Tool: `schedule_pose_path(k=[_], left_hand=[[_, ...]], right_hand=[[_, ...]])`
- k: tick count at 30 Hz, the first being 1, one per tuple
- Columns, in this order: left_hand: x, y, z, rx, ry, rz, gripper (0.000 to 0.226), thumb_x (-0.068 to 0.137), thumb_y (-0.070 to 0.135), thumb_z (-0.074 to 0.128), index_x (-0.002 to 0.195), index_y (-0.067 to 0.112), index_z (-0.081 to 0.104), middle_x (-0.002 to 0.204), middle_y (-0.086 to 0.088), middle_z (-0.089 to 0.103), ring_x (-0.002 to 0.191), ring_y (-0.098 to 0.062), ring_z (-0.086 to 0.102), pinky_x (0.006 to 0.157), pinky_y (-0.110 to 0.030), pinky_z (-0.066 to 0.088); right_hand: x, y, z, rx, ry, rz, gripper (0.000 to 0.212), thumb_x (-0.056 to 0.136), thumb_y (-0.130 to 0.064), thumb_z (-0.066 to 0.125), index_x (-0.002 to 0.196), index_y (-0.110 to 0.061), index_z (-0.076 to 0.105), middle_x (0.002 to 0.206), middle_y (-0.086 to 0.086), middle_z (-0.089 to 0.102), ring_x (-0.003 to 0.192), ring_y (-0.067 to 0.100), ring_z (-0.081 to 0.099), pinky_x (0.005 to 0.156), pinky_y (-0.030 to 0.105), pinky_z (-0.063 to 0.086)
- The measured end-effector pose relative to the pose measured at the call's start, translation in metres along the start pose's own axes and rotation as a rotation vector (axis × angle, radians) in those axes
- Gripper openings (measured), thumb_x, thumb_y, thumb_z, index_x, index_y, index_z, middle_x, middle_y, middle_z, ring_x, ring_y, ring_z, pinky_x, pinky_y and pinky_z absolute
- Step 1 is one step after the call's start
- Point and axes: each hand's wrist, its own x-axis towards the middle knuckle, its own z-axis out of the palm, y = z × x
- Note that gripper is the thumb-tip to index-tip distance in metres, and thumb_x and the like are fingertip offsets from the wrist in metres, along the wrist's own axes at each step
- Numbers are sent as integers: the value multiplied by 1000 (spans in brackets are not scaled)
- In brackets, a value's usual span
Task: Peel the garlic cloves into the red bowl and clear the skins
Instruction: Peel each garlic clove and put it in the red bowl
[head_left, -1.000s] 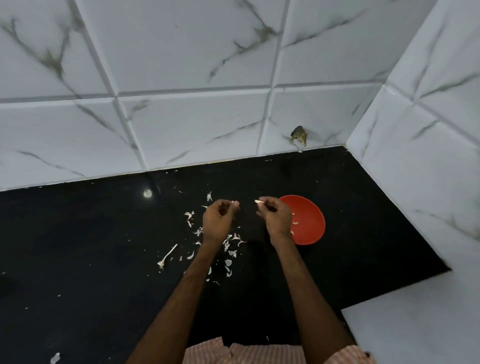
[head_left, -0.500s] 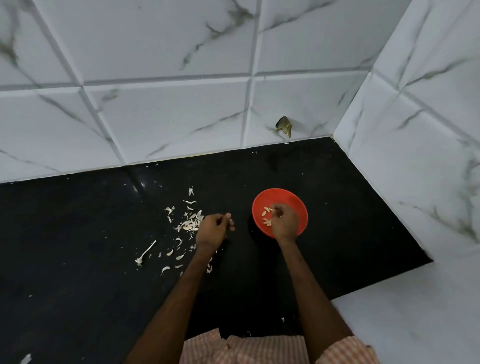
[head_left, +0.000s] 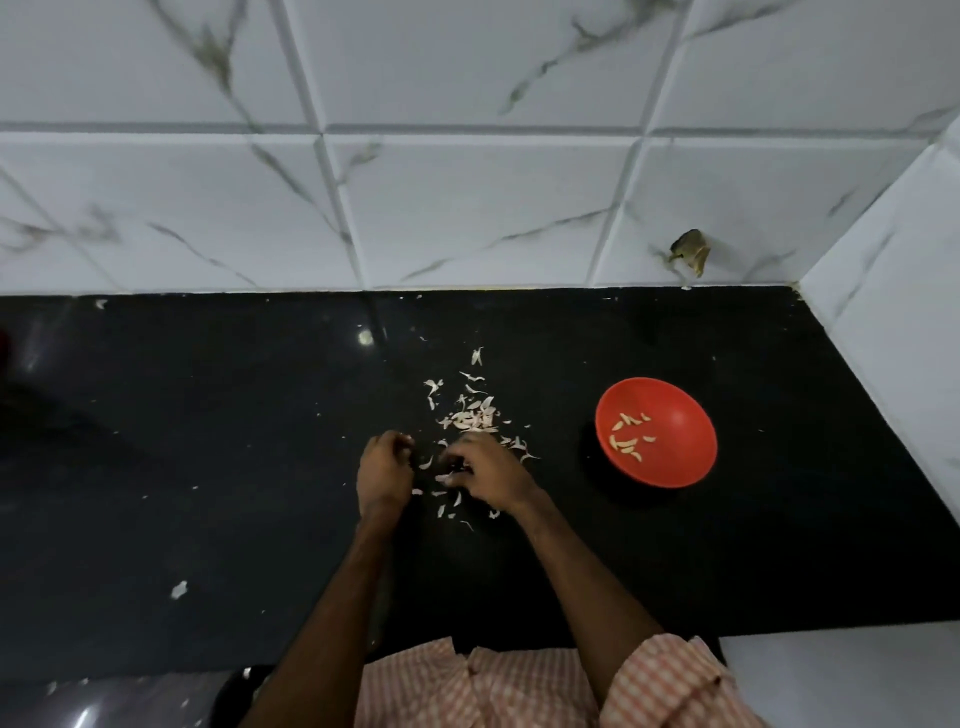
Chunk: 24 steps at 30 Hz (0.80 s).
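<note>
Head view. The left hand (head_left: 384, 474) and right hand (head_left: 492, 475) lie close together, low over the black surface (head_left: 208, 441), at the near edge of a scatter of garlic skins (head_left: 475, 415). The left hand's fingers are curled inward; whether they grip anything cannot be told. The right hand's fingers (head_left: 457, 457) bend down towards the left hand and touch pale scraps, though a pinch cannot be confirmed. The red bowl (head_left: 680, 457) stands well apart to the right, holding several peeled garlic cloves (head_left: 628, 439). One stray skin (head_left: 179, 590) lies near left. White marbled wall tiles (head_left: 467, 208) enclose the corner; a checked shirt (head_left: 519, 686) fills the lower edge.
</note>
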Motion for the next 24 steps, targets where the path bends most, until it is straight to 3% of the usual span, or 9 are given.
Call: schedule_pose_path(k=[4,6,9,13,20,24], left_hand=[[-1,-22,-3,38,-101,79,12,94,9,66,105,11,69,111,-7,61,100,-15,57,87,-22,39],[-3,-25,-4,43,-145,142,14,90,12,71,105,11,69,107,-3,57,93,-10,54,88,-22,43],[-2,-29,-7,19,-225,233,27,81,14,82,105,12,70,102,4,51,84,-8,53,86,-28,49],[2,-39,-14,43,-396,266,53,67,14,92,113,18,66,107,12,43,87,-5,51,82,-22,47],[6,-34,-10,78,-362,318,24,80,-1,77,86,20,68,91,7,66,87,-11,64,85,-31,52],[6,-24,2,161,-351,371,14,88,0,68,95,13,68,103,-3,62,89,-12,56,75,-8,36]], right_hand=[[4,-2,21,-89,49,-16,17,92,-22,71,109,-18,70,114,-1,58,111,17,54,93,36,48],[5,-2,23,-78,97,12,13,94,-23,69,105,-17,71,111,-1,59,108,16,55,90,34,48],[6,-3,25,8,159,84,10,97,-24,65,102,-18,70,108,-3,61,105,14,55,90,32,47],[7,-2,26,170,256,166,2,95,-22,67,94,-20,67,98,-7,68,94,11,61,88,35,52],[-3,-2,22,357,282,223,2,95,-14,68,94,-15,69,93,-4,70,87,9,65,82,29,54],[-11,-5,8,536,179,282,8,98,-8,63,92,-14,66,85,2,71,71,9,65,65,23,53]])
